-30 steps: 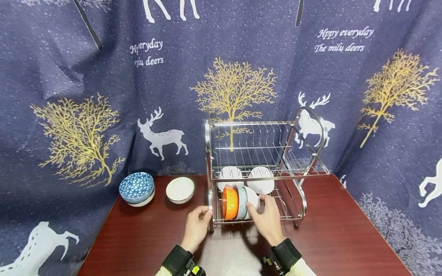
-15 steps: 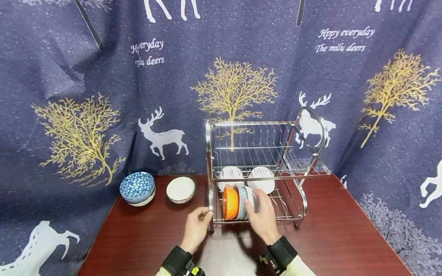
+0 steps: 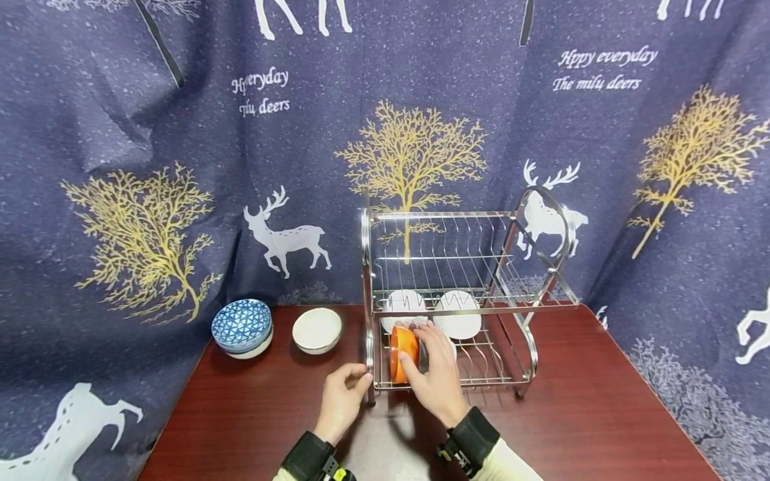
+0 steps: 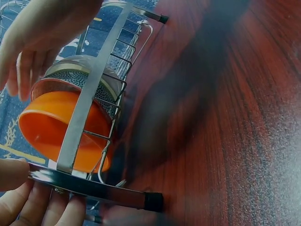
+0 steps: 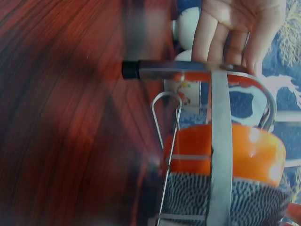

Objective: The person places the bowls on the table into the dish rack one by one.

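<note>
Orange bowl (image 3: 402, 354) stands nested against speckled bowl (image 4: 87, 77) in rack (image 3: 457, 267).

Orange bowl (image 3: 402, 354) sat against a grey, finely speckled bowl (image 4: 84, 80) in the silver wire rack (image 3: 457, 267). White plates (image 3: 460, 317) behind. Worktop (image 3: 601, 414) dark red-brown wood grain. Near its far left corner: bowl with blue-white triangle pattern (image 3: 242, 324), plain cream bowl (image 3: 317, 329). Backdrop (image 3: 120, 133) navy with gold trees, white deer.
</note>
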{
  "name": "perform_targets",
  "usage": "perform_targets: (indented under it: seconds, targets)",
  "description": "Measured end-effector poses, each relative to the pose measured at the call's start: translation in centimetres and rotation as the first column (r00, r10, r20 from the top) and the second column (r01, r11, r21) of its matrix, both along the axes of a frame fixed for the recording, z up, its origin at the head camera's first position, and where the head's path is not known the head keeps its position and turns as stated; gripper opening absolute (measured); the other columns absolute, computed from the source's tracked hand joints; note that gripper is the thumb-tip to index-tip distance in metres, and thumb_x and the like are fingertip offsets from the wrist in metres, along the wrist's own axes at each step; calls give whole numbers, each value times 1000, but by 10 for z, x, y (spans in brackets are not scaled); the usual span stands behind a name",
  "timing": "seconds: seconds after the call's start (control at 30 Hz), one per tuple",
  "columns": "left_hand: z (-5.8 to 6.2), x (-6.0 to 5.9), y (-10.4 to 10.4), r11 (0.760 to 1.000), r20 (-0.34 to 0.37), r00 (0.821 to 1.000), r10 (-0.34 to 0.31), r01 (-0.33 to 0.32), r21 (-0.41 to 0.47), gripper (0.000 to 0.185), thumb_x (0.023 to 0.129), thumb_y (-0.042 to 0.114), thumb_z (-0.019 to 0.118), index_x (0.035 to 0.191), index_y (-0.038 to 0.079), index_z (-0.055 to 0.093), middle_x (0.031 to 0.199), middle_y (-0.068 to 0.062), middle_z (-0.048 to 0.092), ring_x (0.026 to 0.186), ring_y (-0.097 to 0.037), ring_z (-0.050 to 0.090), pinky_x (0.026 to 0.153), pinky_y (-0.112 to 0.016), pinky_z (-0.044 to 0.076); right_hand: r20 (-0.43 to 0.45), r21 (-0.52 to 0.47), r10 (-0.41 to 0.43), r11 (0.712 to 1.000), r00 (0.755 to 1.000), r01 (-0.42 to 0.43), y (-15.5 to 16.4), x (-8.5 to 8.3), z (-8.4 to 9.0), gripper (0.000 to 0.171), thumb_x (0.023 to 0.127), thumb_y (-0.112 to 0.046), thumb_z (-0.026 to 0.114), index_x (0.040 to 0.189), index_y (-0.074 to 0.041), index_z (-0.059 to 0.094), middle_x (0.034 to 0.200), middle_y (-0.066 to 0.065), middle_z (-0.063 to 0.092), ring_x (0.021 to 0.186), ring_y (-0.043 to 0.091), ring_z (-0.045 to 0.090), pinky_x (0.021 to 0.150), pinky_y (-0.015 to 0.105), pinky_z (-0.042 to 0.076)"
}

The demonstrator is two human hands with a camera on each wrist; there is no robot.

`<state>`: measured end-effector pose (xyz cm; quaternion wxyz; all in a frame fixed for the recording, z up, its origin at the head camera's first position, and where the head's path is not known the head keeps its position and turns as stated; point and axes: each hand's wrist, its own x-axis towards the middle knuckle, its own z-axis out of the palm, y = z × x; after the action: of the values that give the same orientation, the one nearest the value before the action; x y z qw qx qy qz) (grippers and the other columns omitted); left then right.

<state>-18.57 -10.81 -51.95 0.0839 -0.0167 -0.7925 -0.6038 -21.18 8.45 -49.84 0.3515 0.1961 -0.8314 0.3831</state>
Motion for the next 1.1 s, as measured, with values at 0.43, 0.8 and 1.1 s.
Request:
perform_targets:
  seconds: [0.43, 0.8, 1.1]
  targets:
    - [1, 2, -3, 999, -39, 999, 34, -35, -34, 12, 88, 11, 68, 96, 3, 69, 90, -8, 70, 80, -18, 66, 71, -25, 52, -22, 83, 78, 994, 997, -76, -25, 2, 3, 48, 84, -27, 71, 123, -2, 57, 134, 12, 54, 125, 35, 47, 104, 52, 33]
    - [1, -1, -18, 991, -20, 992, 123, -124, -54, 16, 90, 11, 65, 100, -2, 66, 92, -12, 69, 80, -22, 67, 65, -26, 53, 30, 148, 80, 985, 996, -84, -41, 8, 9, 48, 84, -34, 70, 121, -6, 58, 125, 10, 58, 118, 26, 53, 96, 44, 44]
    - [0, -10, -33, 971, 122, 964, 236, -237, 0, 28, 91, 15, 63, 110, -5, 60, 96, -17, 68, 82, -29, 68, 64, -31, 54, -27, 215, 81, 974, 996, -73, -51, 12, 7, 43, 85, -27, 68, 120, -5, 58, 123, 9, 58, 114, 23, 55, 93, 39, 47]
